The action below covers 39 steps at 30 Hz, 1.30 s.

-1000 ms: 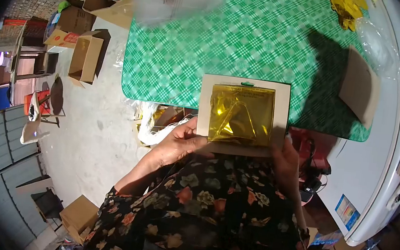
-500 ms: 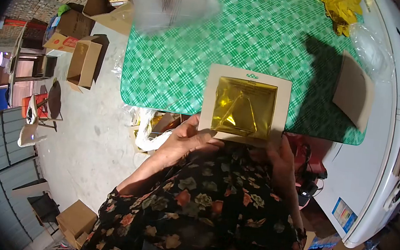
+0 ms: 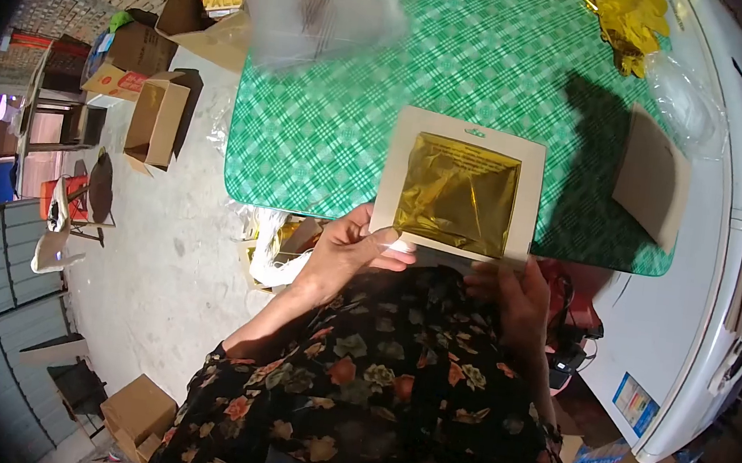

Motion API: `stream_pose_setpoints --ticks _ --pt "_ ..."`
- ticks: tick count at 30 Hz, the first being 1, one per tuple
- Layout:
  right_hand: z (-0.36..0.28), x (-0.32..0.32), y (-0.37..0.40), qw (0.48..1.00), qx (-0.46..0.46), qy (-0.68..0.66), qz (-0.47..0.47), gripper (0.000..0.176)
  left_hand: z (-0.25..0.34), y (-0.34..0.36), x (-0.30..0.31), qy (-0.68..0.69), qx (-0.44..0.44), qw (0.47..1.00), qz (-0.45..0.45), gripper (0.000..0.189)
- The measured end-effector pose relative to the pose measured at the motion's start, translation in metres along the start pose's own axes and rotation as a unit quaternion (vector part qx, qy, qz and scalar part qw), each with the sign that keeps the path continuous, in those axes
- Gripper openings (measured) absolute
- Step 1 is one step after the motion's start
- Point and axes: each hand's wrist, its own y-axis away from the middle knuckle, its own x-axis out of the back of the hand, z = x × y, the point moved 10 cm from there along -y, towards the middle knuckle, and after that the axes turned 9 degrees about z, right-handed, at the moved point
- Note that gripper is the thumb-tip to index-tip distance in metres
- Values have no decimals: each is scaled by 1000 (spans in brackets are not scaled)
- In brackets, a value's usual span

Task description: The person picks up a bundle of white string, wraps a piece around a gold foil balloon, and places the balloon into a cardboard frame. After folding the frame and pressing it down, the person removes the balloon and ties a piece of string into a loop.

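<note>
A flat square cardboard package (image 3: 394, 175) is held up in front of me at the table's near edge. It has a hang hole at the top, and folded gold foil (image 3: 457, 196) shows in its window. My left hand (image 3: 343, 251) grips the lower left corner, thumb on the front and fingers behind. At the lower right corner, my right hand (image 3: 519, 294) pinches the package, its fingers partly in shadow.
The table (image 3: 325, 153) has a green checked cover. On it lie clear plastic bags (image 3: 322, 16), gold foil pieces (image 3: 628, 27), a cardboard sheet (image 3: 653, 181) and a clear wrapper (image 3: 683, 102). Open cartons (image 3: 157, 120) stand on the left floor; a white appliance (image 3: 677, 358) borders the right.
The package has tilted slightly, and its window glare has faded so the foil folds show more. Both hands keep their hold at the lower corners.
</note>
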Motion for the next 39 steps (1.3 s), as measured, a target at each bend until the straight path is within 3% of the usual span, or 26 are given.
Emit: stream_pose_setpoints --ticks 5,11,20,26,32,38,39 --pt "-10 5 -4 996 36 37 68 20 -10 -11 1 30 35 999 12 29" --pt "-20 9 -11 991 76 73 86 21 -9 -15 -8 76 22 997 17 29" --pt "-34 13 -20 974 118 148 125 22 6 -23 -21 1 11 1000 -8 35" --pt "-55 14 -25 944 190 205 174 25 28 -31 -28 36 -56 997 29 38" --pt "-55 23 -30 919 146 316 185 29 21 -34 -28 18 -12 1000 16 38" --pt "-47 33 -34 892 163 379 184 35 13 -34 -27 -12 1 1000 20 39" --pt "-52 31 -33 869 180 418 193 36 13 -32 -28 -5 2 1000 18 39"
